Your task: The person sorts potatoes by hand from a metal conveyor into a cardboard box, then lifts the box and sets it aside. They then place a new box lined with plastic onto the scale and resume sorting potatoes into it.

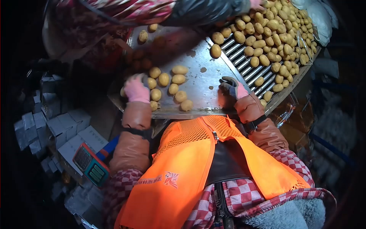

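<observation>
My left hand [137, 88], in a pink and grey glove, is at the left side of a metal table [202, 86]. Its fingers curl downward, and whatever they may hold is hidden under the hand. Part of a potato shows at its left edge. Just right of it lie several loose potatoes [164, 79]. My right hand [233, 87], gloved in pink and dark grey, is over the table beside a slatted metal rack [244, 70]. Its fingers reach leftward, slightly bent and apart, with nothing seen in them. A large potato heap [272, 32] covers much of the rack.
Across the table, another person's dark sleeve [207, 11] reaches toward the heap, and their shadow darkens potatoes at the left. White boxes [68, 124] and a red and teal digital device [90, 164] stand at the lower left. White sacks [320, 23] lie behind the heap.
</observation>
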Demonstrator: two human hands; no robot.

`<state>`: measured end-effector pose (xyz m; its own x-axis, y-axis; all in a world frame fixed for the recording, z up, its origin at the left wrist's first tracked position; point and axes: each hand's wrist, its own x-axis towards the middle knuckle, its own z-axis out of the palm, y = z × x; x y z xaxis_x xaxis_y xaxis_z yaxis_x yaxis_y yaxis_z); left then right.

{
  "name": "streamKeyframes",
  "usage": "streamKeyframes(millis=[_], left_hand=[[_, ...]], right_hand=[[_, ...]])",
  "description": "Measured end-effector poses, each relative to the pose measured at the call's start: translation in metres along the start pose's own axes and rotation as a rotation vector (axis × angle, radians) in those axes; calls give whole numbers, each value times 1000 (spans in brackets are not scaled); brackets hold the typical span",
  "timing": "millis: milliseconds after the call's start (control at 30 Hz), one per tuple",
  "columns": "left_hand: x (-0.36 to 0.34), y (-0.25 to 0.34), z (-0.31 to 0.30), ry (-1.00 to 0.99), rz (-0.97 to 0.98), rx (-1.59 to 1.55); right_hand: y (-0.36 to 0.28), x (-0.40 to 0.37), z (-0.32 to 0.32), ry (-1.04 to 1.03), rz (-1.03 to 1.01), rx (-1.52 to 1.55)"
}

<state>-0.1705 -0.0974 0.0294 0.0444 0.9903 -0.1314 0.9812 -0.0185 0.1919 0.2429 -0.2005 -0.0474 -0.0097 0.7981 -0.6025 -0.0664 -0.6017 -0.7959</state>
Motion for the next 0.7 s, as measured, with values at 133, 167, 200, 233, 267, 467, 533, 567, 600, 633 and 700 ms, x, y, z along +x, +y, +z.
streamKeyframes(millis=[133, 167, 200, 233, 267, 467, 533, 567, 600, 633, 700], left_hand=[[-37, 77, 34, -160, 116, -207], [-41, 105, 20, -252, 80, -94], [-40, 115, 19, -276, 53, -117], [-34, 121, 18, -297, 23, -139], [-33, 121, 18, -320, -9, -160], [-52, 98, 35, -356, 86, -186], [-46, 107, 36, -361, 74, -131], [-36, 106, 42, -342, 76, -136], [-29, 105, 50, -330, 81, -142], [-24, 106, 53, -323, 85, -150], [-17, 98, 50, -324, 37, -220]], right_hand=[[-23, 4, 22, -87, -20, -79], [-26, 6, 29, -124, -21, -45], [-25, 10, 36, -131, 13, 0], [-24, 13, 40, -165, -45, -44], [-22, 15, 43, -200, -101, -88], [-51, -1, 64, -257, 20, 27], [-49, 1, 68, -325, 66, 112], [-51, 4, 71, -355, 78, 154], [-54, 4, 78, -368, 68, 93], [-56, 5, 82, -392, 88, 78], [-59, 11, 87, -432, 122, 54]])
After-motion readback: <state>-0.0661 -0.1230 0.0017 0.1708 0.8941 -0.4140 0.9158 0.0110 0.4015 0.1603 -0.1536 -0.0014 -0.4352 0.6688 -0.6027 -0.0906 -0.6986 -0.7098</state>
